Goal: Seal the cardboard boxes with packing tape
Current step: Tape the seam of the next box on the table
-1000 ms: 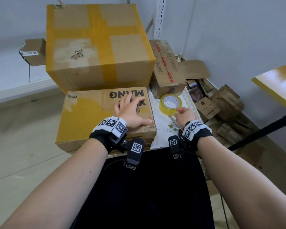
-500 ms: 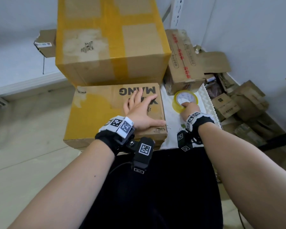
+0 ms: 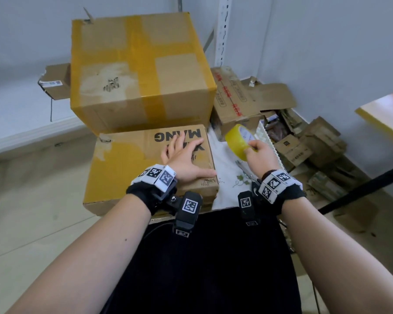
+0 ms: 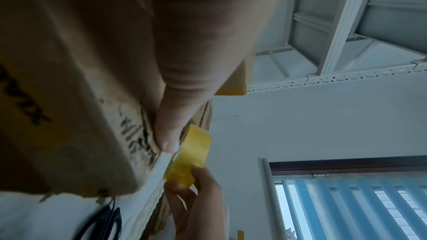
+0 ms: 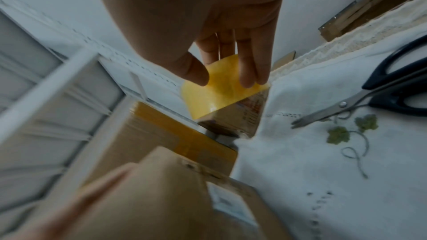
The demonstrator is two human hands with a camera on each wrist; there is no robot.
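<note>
A flat cardboard box [image 3: 132, 164] printed with black letters lies in front of me, partly covered in yellow tape. My left hand [image 3: 184, 157] rests flat on its top, fingers spread, thumb [image 4: 168, 134] along the near right edge. A yellow roll of packing tape [image 3: 241, 141] is lifted off the white cloth and tilted; my right hand [image 3: 256, 152] pinches it [image 5: 219, 90] between thumb and fingers. The roll [image 4: 189, 156] hangs just right of the box's corner. A large taped box [image 3: 141, 71] stands behind the flat one.
Black-handled scissors [image 5: 379, 94] lie on the white embroidered cloth [image 3: 225, 164] by my right wrist. A smaller box [image 3: 234, 100] and a heap of flattened cartons [image 3: 309, 146] fill the right corner. A white shelf post [image 3: 224, 30] rises behind. A wooden tabletop edge [image 3: 386, 114] juts in at right.
My right hand has taken hold of the tape roll and lifted it off the cloth, tipping it on edge. The left hand stays flat on the box.
</note>
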